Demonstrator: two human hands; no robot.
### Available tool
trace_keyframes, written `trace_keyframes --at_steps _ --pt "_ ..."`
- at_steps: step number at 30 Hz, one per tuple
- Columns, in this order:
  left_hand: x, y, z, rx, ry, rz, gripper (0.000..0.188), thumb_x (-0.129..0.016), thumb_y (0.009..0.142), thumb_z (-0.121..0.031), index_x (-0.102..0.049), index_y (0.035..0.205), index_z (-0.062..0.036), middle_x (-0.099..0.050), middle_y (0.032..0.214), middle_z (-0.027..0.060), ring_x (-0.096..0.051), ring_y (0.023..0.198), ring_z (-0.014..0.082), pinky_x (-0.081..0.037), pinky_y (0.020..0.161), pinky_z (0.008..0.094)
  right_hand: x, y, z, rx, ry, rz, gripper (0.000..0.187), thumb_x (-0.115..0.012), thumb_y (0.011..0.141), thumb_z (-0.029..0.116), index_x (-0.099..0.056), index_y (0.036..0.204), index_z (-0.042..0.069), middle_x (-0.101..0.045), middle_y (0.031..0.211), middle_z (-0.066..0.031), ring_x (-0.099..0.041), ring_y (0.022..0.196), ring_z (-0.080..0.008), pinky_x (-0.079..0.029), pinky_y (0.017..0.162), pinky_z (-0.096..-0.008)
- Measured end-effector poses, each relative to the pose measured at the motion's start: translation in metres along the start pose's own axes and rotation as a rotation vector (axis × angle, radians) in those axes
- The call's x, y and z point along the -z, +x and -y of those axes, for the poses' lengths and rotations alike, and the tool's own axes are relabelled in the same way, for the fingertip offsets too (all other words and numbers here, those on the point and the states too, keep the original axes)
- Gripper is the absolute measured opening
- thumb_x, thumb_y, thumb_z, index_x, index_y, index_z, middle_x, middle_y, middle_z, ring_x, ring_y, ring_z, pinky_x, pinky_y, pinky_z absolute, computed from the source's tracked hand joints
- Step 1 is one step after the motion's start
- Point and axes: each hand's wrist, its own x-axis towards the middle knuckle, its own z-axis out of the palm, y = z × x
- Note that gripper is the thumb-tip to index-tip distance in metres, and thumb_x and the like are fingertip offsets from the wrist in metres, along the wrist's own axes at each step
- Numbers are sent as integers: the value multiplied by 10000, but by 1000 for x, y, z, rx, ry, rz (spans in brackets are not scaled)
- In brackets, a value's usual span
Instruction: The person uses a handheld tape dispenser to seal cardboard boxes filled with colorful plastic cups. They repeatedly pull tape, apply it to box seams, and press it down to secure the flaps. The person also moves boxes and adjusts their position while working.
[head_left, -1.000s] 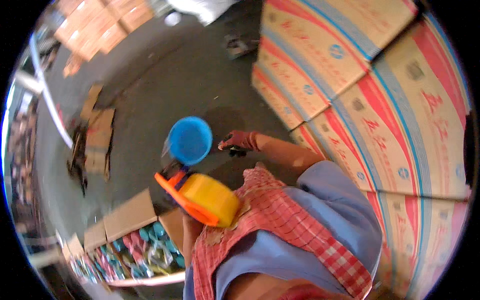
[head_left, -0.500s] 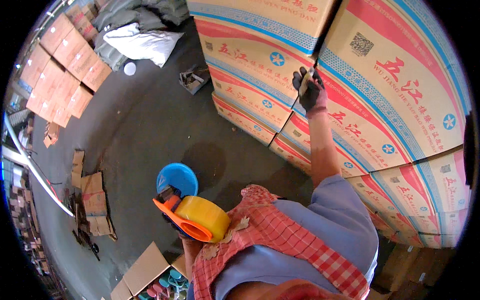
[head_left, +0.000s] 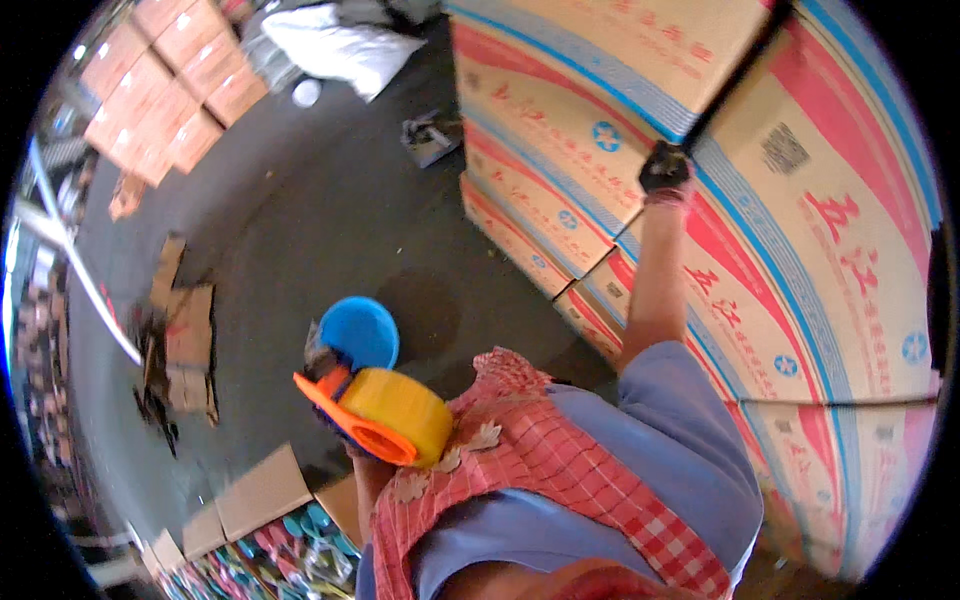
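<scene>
My left hand (head_left: 352,450), mostly hidden beneath it, grips an orange tape dispenser (head_left: 384,441) close to my apron. A wide roll of yellow tape (head_left: 408,405) is mounted on the dispenser. Stretched out ahead, my right hand (head_left: 666,175) wears a dark glove and is closed. It is at the front of the stacked cartons (head_left: 560,130), near the seam beside a large carton (head_left: 790,210) on the right. Blur hides whatever its fingers hold, if anything.
A blue bucket (head_left: 360,330) stands on the floor just past the dispenser. Flattened cardboard (head_left: 190,340) lies to the left. An open carton (head_left: 262,492) of colourful items sits at lower left. Farther off are stacked brown boxes (head_left: 150,100), a white sack (head_left: 340,45) and a small grey box (head_left: 432,140).
The view has shifted, so the cartons and floor items sit differently in it. My right hand has turned and drawn its fingers in near the seam. The left still holds the tape dispenser.
</scene>
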Motion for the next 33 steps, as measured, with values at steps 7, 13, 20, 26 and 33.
trace_keyframes --at_steps 7,13,20,26,33 --pt "-30 4 -4 -9 -152 113 694 -546 765 -481 -323 1298 -96 -439 1244 134 -448 1116 301 -359 953 445 -12 1 -20 -91 768 7 200 -456 779 241 -531 913 113 -588 818 -111 -583 748 -229 -480 661 -335" --pt "-30 7 0 -17 -247 201 691 -547 765 -482 -324 1297 -101 -441 1241 130 -452 1111 299 -362 950 445 -49 18 -29 -85 889 0 296 -465 789 226 -486 1029 54 -594 865 -150 -597 765 -249 -488 656 -342" --pt "-29 10 2 -63 -303 291 675 -572 755 -462 -351 1277 -96 -463 1217 117 -483 1074 280 -375 943 424 -111 80 -33 273 255 -235 428 -474 799 209 -434 1163 -14 -600 920 -195 -614 785 -272 -498 651 -350" --pt "-10 -20 -12 -141 -380 161 550 -587 779 -383 -451 1175 -26 -549 1107 135 -568 965 257 -437 886 403 -94 103 52 324 446 -358 442 -480 809 199 -424 1183 -31 -594 931 -197 -603 808 -280 -502 665 -360" --pt "34 -62 7 -505 -170 100 413 -551 835 -332 -518 1090 -8 -616 984 106 -624 835 181 -520 741 332 32 37 154 366 1164 -282 399 -486 820 191 -431 1151 -25 -579 923 -179 -575 840 -281 -503 692 -374"
